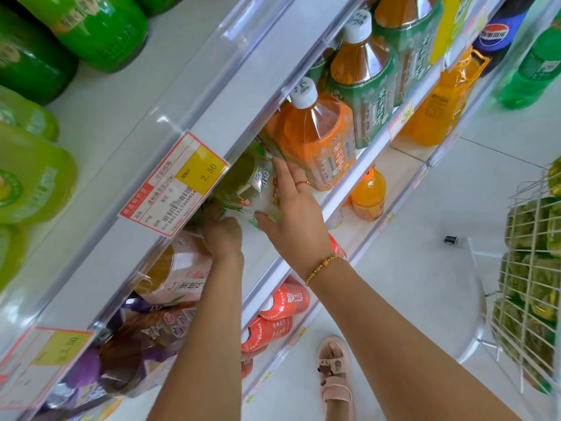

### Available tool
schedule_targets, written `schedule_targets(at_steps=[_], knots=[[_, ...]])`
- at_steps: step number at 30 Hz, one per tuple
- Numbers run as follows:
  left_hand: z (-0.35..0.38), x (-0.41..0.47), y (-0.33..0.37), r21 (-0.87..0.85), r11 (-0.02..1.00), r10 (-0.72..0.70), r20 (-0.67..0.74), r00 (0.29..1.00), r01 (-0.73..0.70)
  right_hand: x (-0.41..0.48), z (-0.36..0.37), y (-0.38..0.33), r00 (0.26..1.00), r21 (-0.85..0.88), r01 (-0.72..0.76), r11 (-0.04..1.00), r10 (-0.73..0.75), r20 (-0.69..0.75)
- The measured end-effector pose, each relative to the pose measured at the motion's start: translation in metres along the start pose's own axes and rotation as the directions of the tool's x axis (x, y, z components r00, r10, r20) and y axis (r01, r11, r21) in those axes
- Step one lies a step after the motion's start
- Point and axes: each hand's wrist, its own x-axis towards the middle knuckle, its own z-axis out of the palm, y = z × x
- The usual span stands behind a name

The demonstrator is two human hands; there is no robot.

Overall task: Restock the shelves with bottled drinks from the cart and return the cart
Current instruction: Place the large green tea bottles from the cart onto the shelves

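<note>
upper shelf, far left: rows of green bottles (100, 28), already faced, not my concern.
price tag (176, 183): hangs on the rail right above where I'm working and blocks part of the view.
left grip (223, 235): curled round the low end of the pale green bottle (243, 183); fingers mostly hidden behind it.
pale green bottle: lying tilted, half under the rail, going onto the middle shelf (261, 253) and touching the orange tea bottle (318, 141).
right grip: (293, 211) wide, fingers straight and spread, flat against the bottle's side, fingertips reaching the orange bottle's label. Steadying, not clamping.
handling, my read: full PET bottle, so fairly heavy for one hand. Wall is thin and gives under squeeze, and the film label is slick. I'd hold at base and shoulder, not mid-label, then stand it upright before letting go.
risk: nudging the orange bottle's row backward.
cart (516, 202): far right on the floor, well apart from the shelf, wire basket holding more green stock. Restock not finished, cart return pending.
</note>
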Motion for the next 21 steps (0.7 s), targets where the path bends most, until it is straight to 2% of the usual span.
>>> schedule_targets(at_steps=[2,4,6,8,10,13,16,18,21], knots=[[-0.003,-0.015,-0.015,0.023,0.997,0.06,0.255,0.965,-0.068,0.002,-0.002,0.003,1.0,0.049,-0.01,0.999,0.009,0.029],[-0.01,-0.02,-0.023,-0.077,0.986,0.169,0.442,0.881,-0.15,0.003,-0.006,0.012,0.997,0.068,0.0,0.998,-0.005,0.072],[-0.012,-0.017,-0.026,-0.101,0.977,0.212,0.515,0.83,-0.186,0.002,-0.009,0.021,0.993,0.079,0.017,0.997,-0.026,0.117],[-0.012,-0.014,-0.025,-0.118,0.967,0.253,0.502,0.827,-0.224,0.0,-0.007,0.024,0.992,0.066,0.045,0.997,-0.053,0.119],[-0.004,-0.015,-0.023,-0.069,0.965,0.258,0.447,0.856,-0.254,-0.004,-0.003,0.025,0.999,0.029,0.026,0.999,-0.026,0.02],[0.01,-0.022,-0.023,0.027,0.934,0.333,0.289,0.897,-0.355,-0.005,0.002,0.023,0.985,0.038,-0.136,0.99,0.139,-0.101],[0.024,-0.02,-0.02,0.071,0.927,0.359,0.117,0.926,-0.368,0.002,0.007,0.032,0.97,-0.035,-0.237,0.971,0.235,-0.067],[0.034,-0.019,-0.011,0.025,0.952,0.306,0.013,0.952,-0.306,-0.001,0.007,0.043,0.977,-0.129,-0.209,0.969,0.211,0.002],[0.044,-0.013,-0.001,0.076,0.959,0.277,-0.068,0.959,-0.271,-0.018,0.002,0.061,0.99,-0.226,-0.095,0.969,0.117,0.084]])
